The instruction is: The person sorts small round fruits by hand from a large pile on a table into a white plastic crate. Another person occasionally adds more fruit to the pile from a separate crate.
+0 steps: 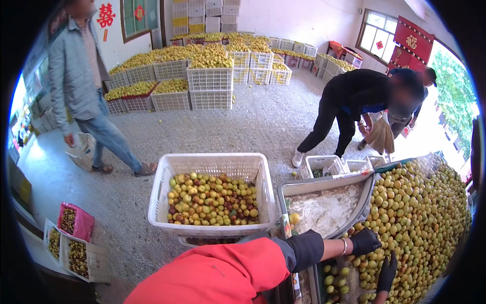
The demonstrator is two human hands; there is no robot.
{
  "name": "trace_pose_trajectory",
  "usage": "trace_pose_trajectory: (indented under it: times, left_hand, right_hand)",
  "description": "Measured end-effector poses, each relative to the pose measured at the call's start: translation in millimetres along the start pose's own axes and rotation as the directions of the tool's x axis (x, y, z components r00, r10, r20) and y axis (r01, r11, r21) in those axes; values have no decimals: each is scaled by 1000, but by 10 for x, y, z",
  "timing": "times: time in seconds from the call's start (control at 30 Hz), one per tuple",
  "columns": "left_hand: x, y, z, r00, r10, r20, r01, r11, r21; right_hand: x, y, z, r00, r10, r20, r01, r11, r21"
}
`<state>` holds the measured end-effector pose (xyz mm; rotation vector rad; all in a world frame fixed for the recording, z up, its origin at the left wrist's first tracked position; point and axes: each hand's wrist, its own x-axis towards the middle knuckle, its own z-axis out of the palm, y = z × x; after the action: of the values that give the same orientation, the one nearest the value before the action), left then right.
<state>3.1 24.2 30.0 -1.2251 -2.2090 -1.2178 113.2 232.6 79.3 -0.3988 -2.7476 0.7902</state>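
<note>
A large heap of small round yellow-green fruits (414, 205), which look like jujubes, spreads over a sorting table on the right. My left hand (364, 242), in a black glove, reaches across to the heap's near left edge with its fingers curled; whether a fruit is inside is hidden. Lower down, my right hand (387, 273), also black-gloved, lies against the fruits with its fingers stretched out. Between the hands and the table's frame, greener fruits (334, 280) lie in a separate section. A shallow, dirt-stained tray section (326, 203) adjoins the heap, with a yellow fruit (294, 218) at its left side.
A white plastic crate (210, 156) with mixed green and brown fruits stands left of the table. Smaller crates (324, 164) sit beyond it. One person (81, 68) walks at left; another (353, 95) bends over at right. Stacked fruit-filled crates (210, 79) line the back.
</note>
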Motion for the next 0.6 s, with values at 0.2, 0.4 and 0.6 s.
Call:
trace_pose_trajectory:
  times: [0.2,0.4,0.6]
  left_hand:
    - [-68,-92,117,979,-199,40,191,970,152]
    - [32,-298,308,994,-88,71,77,987,139]
    - [45,-419,283,984,-60,170,34,988,154]
  right_hand:
    - [222,-206,495,988,-96,122,111,987,-120]
    - [-120,116,513,922,-340,185,363,926,-103]
    - [-643,-606,200,922,-263,282,345,890,-297]
